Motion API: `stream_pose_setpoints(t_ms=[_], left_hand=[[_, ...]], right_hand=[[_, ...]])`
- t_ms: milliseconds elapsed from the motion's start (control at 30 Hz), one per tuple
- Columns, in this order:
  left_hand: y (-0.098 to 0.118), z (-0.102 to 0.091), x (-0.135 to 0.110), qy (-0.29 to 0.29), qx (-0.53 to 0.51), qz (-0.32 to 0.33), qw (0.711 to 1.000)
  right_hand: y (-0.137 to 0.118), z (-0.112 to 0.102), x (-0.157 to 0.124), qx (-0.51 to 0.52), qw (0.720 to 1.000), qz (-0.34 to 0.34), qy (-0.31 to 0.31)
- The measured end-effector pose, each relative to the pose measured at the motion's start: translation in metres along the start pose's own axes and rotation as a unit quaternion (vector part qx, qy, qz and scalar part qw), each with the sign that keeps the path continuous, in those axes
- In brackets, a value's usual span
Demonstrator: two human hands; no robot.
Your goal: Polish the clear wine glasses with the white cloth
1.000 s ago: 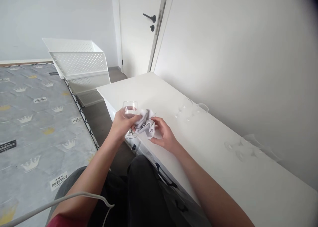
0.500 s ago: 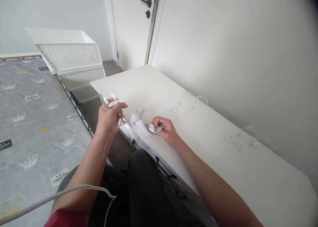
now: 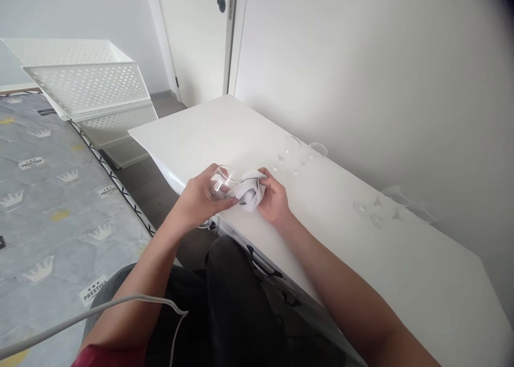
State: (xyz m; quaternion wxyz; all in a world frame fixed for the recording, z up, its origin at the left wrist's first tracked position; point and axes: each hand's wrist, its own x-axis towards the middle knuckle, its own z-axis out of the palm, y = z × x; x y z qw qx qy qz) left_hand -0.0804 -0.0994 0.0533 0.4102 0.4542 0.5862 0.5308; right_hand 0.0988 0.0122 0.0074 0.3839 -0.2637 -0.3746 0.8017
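My left hand (image 3: 197, 200) is wrapped round the bowl of a clear wine glass (image 3: 222, 182), held tilted just over the front edge of a white table (image 3: 225, 134). Its foot shows below my wrist. My right hand (image 3: 274, 200) grips a bunched grey-white cloth (image 3: 251, 189) and presses it against the mouth of the glass. Both hands meet above the table's near edge, over my lap.
Clear glasses (image 3: 295, 152) lie on the table near the wall, and more glasses (image 3: 387, 209) lie farther right. White perforated baskets (image 3: 86, 83) are stacked at the left beside a grey mattress (image 3: 48, 196). A white door (image 3: 195, 35) stands behind. A white cable (image 3: 100, 311) crosses my lap.
My left hand brought the glass back from the left to the cloth. My right hand lifted the cloth off the table and pushed it against the glass. The view shifted left.
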Motion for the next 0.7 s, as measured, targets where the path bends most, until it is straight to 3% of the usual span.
stream_pose_setpoints(t_ms=[200, 300, 400, 500, 567, 633, 700], left_hand=[[0.001, -0.005, -0.001, 0.058, -0.075, -0.009, 0.995], [0.002, -0.012, -0.003, 0.079, -0.105, -0.013, 0.991], [0.004, -0.014, -0.004, 0.043, -0.102, -0.029, 0.993], [0.004, -0.014, -0.004, 0.000, -0.083, -0.036, 0.996], [0.004, -0.015, -0.004, 0.003, -0.062, -0.029, 0.998], [0.006, -0.019, -0.005, 0.004, -0.043, -0.030, 0.999], [0.008, -0.025, -0.007, 0.008, -0.024, -0.035, 0.999]], right_hand=[[-0.002, -0.009, 0.000, -0.030, 0.999, -0.026, 0.010], [-0.005, -0.008, -0.002, -0.031, 0.995, -0.091, 0.039], [-0.006, -0.001, -0.007, -0.043, 0.985, -0.164, 0.032], [-0.003, 0.008, -0.014, -0.162, 0.974, -0.135, -0.086], [0.000, 0.010, -0.017, -0.254, 0.945, -0.079, -0.191], [0.002, 0.008, -0.018, -0.296, 0.924, -0.052, -0.237], [0.003, 0.004, -0.016, -0.305, 0.920, -0.044, -0.243]])
